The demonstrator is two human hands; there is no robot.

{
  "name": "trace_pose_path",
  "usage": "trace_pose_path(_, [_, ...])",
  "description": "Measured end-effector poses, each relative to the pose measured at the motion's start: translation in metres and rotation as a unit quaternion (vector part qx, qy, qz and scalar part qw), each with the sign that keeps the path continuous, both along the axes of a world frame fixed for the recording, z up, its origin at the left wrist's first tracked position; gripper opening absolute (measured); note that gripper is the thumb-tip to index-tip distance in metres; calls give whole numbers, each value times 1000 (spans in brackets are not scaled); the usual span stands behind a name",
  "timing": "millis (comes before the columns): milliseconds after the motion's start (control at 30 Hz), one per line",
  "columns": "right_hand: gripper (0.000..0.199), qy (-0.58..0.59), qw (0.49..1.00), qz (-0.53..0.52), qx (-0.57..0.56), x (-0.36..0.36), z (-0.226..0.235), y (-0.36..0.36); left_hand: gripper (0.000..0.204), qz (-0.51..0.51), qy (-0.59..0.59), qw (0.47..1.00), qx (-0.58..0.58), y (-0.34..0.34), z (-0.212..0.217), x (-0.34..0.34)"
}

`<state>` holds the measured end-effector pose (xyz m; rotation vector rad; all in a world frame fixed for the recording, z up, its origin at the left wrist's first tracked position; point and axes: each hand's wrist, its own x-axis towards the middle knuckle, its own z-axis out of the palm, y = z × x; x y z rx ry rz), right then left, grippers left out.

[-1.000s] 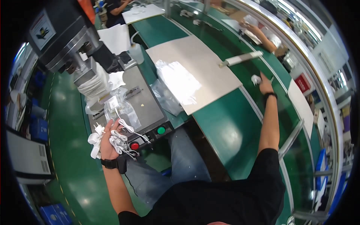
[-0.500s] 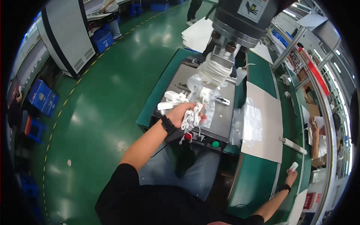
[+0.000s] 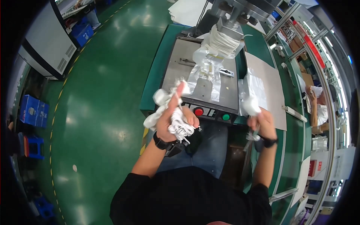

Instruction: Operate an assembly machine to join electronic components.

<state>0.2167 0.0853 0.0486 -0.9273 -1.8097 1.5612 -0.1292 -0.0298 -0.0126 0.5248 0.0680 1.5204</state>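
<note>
Near the front left corner of the metal work plate, my left hand is closed on a coiled bundle of white cables. Several white power adapters cluster at the same hand, smeared by motion; they seem held along with the cables. My right hand is closed around another white power adapter, also blurred, in front of the stack of clear plastic bags. A cable end dangles below it. On the plate lies a clear plastic film piece.
A press head with white wrapping stands over the plate. Red and green buttons sit on its front edge. A cardboard sheet covers part of the right-hand bench. Beyond a metal frame sits another person.
My right hand has come in from the far right bench with a white adapter. My left hand, with cables and adapters, has shifted left and nearer, off the plate's middle.
</note>
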Motion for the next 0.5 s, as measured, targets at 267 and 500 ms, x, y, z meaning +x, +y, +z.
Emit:
trace_pose_path(267, [31,26,994,-104,15,-181,-78,102,62,73,-86,987,111,-53,-43,-39])
trace_pose_path(500, [36,-412,783,-142,443,-224,-85,130,43,155,128,976,-89,-118,-116,-57])
